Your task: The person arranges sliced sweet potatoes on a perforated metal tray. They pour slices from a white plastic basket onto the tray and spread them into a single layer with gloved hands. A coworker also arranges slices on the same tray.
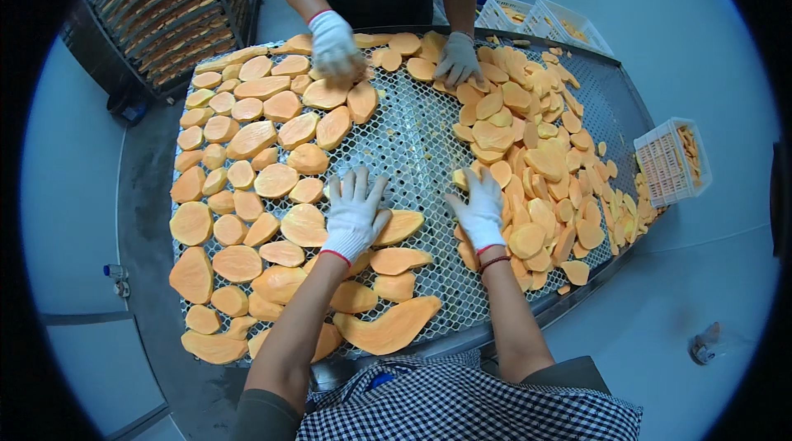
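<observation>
On the mesh tray (pixel 412 144), seen from the head camera, orange sweet potato slices (pixel 247 140) lie flat side by side across the left half, while a loose overlapping heap of slices (pixel 536 169) covers the right half. A bare strip of mesh runs between them.

The left hand (pixel 355 214), in a white knit glove with a red cuff, rests palm down with its fingers spread apart, touching one long slice (pixel 400 226) just beside its thumb side and holding nothing. The right hand (pixel 480 208), gloved the same way, lies at the inner edge of the heap with its fingers close together and curled lightly onto a small pale slice (pixel 459 178); whether it actually grips that slice I cannot tell.

Across the tray a co-worker in a dark apron presses two gloved hands (pixel 334 45) onto slices at the far edge. A white slotted crate (pixel 670 162) holding more pieces stands off the tray's right edge, and a rack of trays (pixel 165 12) stands at the upper left.

The slices look thin, light and fairly stiff, yet likely to snap if bent, with cut faces that may be damp and a little slippery. Pinching one by its edge near the thicker middle, or sliding it flat over the mesh, seems the safest hold.
</observation>
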### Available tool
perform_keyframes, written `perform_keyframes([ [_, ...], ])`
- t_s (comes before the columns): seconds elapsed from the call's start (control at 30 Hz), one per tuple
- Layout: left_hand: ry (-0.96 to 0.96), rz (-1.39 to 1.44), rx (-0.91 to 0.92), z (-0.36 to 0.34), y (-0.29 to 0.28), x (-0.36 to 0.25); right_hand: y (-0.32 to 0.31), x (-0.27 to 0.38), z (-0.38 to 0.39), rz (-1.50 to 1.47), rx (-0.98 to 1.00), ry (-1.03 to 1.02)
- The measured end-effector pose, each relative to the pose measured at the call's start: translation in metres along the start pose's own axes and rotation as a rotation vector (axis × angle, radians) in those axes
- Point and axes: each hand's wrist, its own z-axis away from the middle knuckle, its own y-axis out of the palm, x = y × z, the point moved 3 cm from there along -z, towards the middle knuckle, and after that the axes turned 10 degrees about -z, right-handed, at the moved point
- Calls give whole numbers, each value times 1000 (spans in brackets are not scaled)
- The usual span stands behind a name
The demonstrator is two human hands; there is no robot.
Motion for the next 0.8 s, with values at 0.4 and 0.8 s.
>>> perform_keyframes([
  [0.4,-66,170,-6,26,-12,2,53,51,-41,-169,327,-584],
  [0.8,-97,82,60,15,-17,4,-7,-35,8,162,51,204],
])
